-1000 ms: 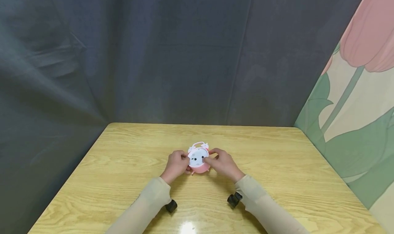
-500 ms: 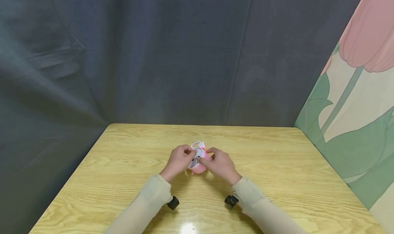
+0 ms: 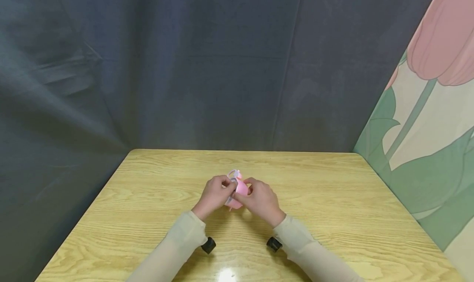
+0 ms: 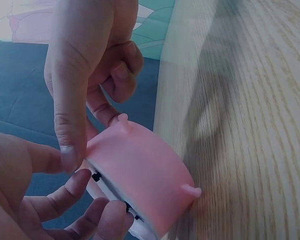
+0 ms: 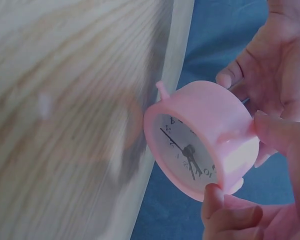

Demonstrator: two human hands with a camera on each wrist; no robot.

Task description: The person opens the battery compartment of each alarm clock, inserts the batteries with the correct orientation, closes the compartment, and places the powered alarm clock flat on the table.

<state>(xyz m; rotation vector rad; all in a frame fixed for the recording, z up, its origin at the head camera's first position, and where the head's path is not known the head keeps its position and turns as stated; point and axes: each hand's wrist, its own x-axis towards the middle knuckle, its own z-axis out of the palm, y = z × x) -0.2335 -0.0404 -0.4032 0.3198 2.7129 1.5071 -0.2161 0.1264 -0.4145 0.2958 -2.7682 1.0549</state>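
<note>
A pink twin-bell alarm clock [image 3: 242,187] stands tilted near the table's middle, turned partly side-on in the head view. Its numbered dial [image 5: 175,150] shows in the right wrist view. Small black knobs [image 4: 96,177] stick out of its pale back in the left wrist view. My right hand [image 3: 262,200] grips the clock's pink casing between thumb and fingers. My left hand [image 3: 214,194] is at the back, its curled thumb and fingers close to the knobs; their exact contact is partly hidden.
The clock and both hands are over a wood-grain table [image 3: 148,175]. A dark curtain [image 3: 207,76] hangs behind it, and a tulip-patterned panel [image 3: 426,121] stands at the right. Black wrist cameras [image 3: 208,245] hang beneath the sleeves.
The clock has turned from its back facing the head camera to nearly side-on. My left hand has moved from the clock's left edge to its back; my right hand has shifted slightly left.
</note>
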